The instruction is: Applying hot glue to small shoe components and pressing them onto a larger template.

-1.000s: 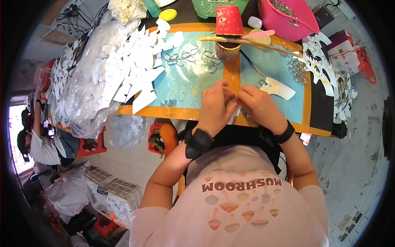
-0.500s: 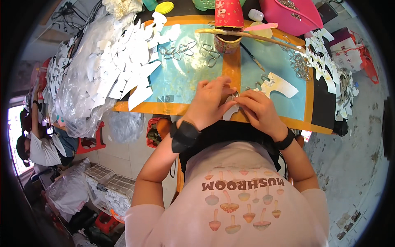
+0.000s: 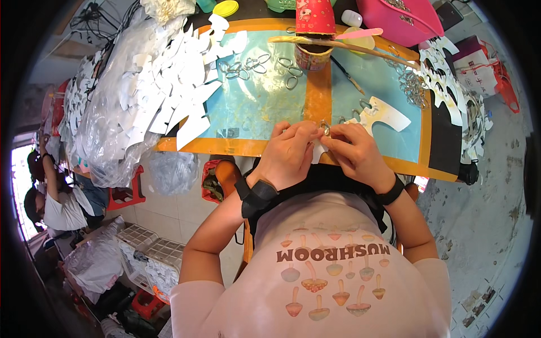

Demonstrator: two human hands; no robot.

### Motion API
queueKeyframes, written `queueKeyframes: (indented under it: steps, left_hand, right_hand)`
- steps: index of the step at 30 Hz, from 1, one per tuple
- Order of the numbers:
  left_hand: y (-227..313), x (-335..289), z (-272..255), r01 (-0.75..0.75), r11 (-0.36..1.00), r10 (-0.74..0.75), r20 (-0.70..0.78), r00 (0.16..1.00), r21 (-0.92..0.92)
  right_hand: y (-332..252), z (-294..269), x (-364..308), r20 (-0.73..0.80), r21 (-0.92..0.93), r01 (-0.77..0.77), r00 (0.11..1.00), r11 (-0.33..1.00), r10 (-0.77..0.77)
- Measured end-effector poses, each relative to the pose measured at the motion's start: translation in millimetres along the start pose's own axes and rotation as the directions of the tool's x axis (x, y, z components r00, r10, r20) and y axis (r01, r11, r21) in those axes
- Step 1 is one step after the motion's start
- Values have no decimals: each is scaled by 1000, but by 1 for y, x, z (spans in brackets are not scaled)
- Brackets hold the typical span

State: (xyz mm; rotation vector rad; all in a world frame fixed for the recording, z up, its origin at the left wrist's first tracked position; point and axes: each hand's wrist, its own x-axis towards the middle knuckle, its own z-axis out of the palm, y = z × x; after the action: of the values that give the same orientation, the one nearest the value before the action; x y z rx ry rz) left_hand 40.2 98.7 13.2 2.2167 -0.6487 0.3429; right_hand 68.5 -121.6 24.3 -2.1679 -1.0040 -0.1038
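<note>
At the front edge of the table both hands meet over a small white cut piece (image 3: 318, 152). A metal ring (image 3: 325, 127) stands up at its top, between the fingertips. My left hand (image 3: 288, 153) is closed, its thumb and forefinger pinching the white piece near the ring. My right hand (image 3: 357, 147) is closed too, fingertips at the ring and the edge of the piece; its exact hold is partly hidden. Just beyond the right hand lies a curved white piece (image 3: 389, 114) with yellowish smears, metal rings (image 3: 365, 103) along its left end.
White cut pieces (image 3: 169, 84) lie heaped on plastic at the left. Loose rings (image 3: 242, 69) rest on the blue mat (image 3: 265, 107). A stick (image 3: 360, 49) lies across a tin (image 3: 313, 59); a thin brush (image 3: 348, 76), more rings (image 3: 414, 90) and a pink basin (image 3: 403, 22) are at right. Another person (image 3: 62, 211) is far left.
My left hand has lowered slightly toward me, its fingers curling in more. The metal ring now shows upright between the fingertips. The right hand has shifted only a little.
</note>
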Motion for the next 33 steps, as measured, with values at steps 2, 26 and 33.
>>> queueKeyframes:
  steps: [2,26,33]
  left_hand:
    - [-2,-3,3,-16,1000,16,-11,1000,-3]
    - [5,-7,15,-17,999,21,-117,993,40]
    - [-5,-9,21,-69,995,81,-184,979,71]
  right_hand:
    - [0,0,0,-7,29,-6,1000,1000,6]
    - [3,-5,17,0,7,-60,998,998,60]
    - [6,0,14,-33,-36,-33,999,999,32]
